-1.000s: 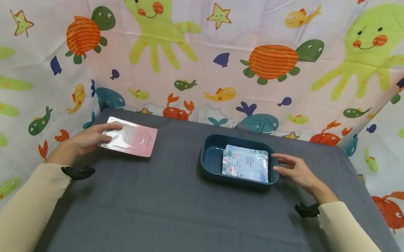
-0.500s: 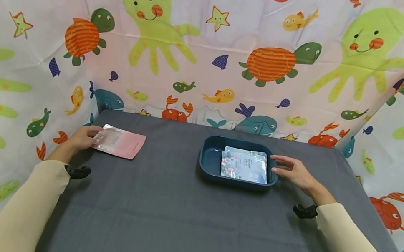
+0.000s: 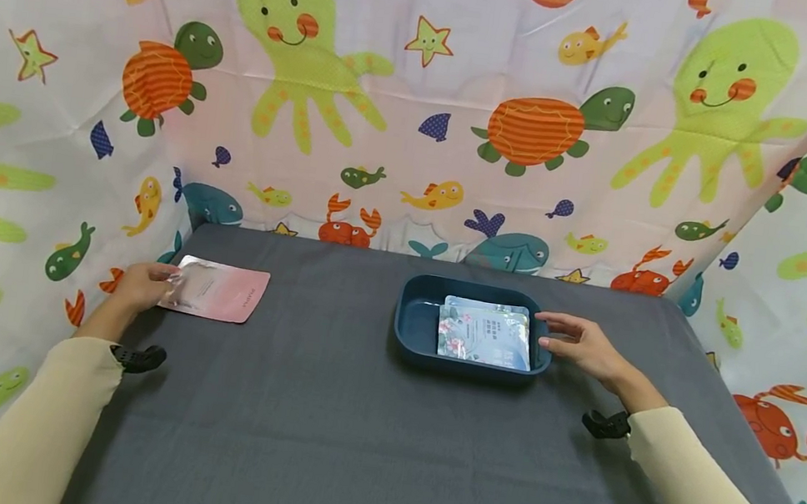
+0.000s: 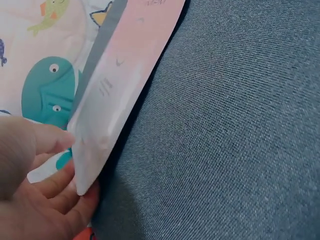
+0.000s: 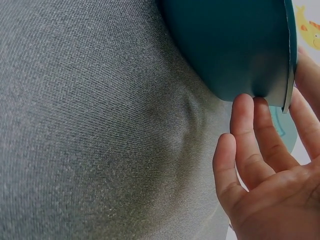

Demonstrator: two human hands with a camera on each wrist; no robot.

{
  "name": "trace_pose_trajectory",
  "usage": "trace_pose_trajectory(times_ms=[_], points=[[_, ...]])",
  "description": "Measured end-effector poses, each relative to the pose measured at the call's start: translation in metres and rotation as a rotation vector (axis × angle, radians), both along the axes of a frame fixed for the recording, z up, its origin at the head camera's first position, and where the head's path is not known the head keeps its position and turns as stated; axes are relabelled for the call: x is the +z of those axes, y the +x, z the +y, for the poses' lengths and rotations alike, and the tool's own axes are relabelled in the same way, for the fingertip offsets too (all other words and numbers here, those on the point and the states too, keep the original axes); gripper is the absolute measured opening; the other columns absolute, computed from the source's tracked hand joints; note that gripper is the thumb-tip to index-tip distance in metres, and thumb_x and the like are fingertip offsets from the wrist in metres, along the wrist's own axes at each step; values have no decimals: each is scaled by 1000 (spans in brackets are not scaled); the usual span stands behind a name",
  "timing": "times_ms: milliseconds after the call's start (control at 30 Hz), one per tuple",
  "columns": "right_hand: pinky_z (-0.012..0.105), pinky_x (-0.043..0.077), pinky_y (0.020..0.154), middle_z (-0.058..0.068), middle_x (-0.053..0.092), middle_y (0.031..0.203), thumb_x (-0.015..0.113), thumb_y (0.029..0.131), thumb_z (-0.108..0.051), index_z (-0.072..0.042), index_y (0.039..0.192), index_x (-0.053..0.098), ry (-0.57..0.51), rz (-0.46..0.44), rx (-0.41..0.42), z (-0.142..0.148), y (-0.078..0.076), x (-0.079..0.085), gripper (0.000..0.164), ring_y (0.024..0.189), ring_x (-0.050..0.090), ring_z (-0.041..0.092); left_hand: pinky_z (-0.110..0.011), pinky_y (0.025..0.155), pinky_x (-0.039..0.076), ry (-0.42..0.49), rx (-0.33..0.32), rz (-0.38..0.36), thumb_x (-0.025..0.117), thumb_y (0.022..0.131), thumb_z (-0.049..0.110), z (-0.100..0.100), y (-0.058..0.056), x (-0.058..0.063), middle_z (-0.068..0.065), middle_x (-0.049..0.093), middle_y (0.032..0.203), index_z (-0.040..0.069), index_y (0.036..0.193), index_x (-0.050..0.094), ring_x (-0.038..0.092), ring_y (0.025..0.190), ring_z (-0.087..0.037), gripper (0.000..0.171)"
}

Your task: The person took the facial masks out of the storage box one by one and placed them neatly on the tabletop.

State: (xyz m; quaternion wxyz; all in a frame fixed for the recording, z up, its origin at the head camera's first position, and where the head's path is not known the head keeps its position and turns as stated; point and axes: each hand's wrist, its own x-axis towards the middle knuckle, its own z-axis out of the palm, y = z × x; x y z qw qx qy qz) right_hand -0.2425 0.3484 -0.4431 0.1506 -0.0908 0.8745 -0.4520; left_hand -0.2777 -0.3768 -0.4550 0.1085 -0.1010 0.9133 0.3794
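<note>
My left hand pinches the left end of a pink and silvery foil sheet mask packet, which lies on the cloth at the left. In the left wrist view the packet runs between the thumb and the fingers, its corner among the fingertips. At the right, my right hand holds the right end of a dark blue plastic box. The right wrist view shows fingertips against the box's outer wall and other fingers at its rim. Two light blue, flowered sheet mask packets overlap inside the box.
A grey cloth covers the table. Behind and at both sides hangs a white curtain printed with sea animals. Black straps circle both wrists.
The pink packet has moved left and been lowered flat onto the cloth, my left hand going with it. My right hand and the box stay put; the head view tilts slightly.
</note>
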Motion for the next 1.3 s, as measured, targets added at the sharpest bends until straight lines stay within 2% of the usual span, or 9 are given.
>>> trace_pose_trajectory(times_ms=[100,233,400,600,700,800,967,1167,1300], points=[[56,51,102,30,40,155,66,99,-29,-6,150,47,-1,5,1,1,0,1,59,138,43,52,-59,99,48,-124,-82,23,42,102,17,2,1,6,-45,43,139,-15,141,45,49,117,-51,50],[59,49,104,29,40,156,66,99,-30,-6,149,48,6,18,2,1,0,1,58,139,43,52,-60,94,50,-267,-204,34,44,101,20,7,4,18,-48,47,132,-19,136,45,54,112,-55,52],[62,45,107,28,39,157,65,99,-31,-6,149,48,15,23,6,-1,1,1,58,140,41,51,-65,101,45,-290,-218,24,44,103,22,22,10,31,-47,42,137,-19,142,36,48,120,-57,58],[60,48,106,27,41,156,66,99,-30,-7,149,48,5,21,-3,1,1,-1,58,140,42,50,-67,101,43,-259,-181,200,48,103,26,68,10,36,-39,45,145,-6,150,35,48,127,-55,58],[60,47,106,27,40,156,66,99,-31,-7,149,48,0,17,-5,1,1,-2,58,141,41,50,-65,103,44,-185,-190,260,48,104,24,100,10,39,-35,47,146,-1,152,36,51,129,-52,55],[60,47,106,27,40,157,65,99,-32,-7,149,48,-2,17,-5,1,1,-2,58,141,40,50,-62,106,45,-40,-217,316,50,105,20,136,11,42,-31,51,145,3,152,38,52,130,-48,52],[61,47,106,27,39,157,65,100,-31,-7,149,48,0,26,-4,2,2,-3,57,140,41,51,-60,106,45,180,-325,395,54,104,11,194,14,43,-28,56,140,8,154,38,55,129,-45,53],[62,45,107,27,38,158,65,100,-31,-7,148,49,2,23,-5,2,2,-4,57,142,40,51,-57,105,48,356,-459,348,54,103,9,255,27,41,-26,57,141,7,152,41,57,128,-43,51],[63,45,107,27,38,158,65,100,-31,-6,148,49,-1,30,0,2,1,-2,57,141,39,51,-55,104,50,482,-506,264,52,104,7,290,34,40,-28,56,143,3,150,42,57,129,-45,48]])
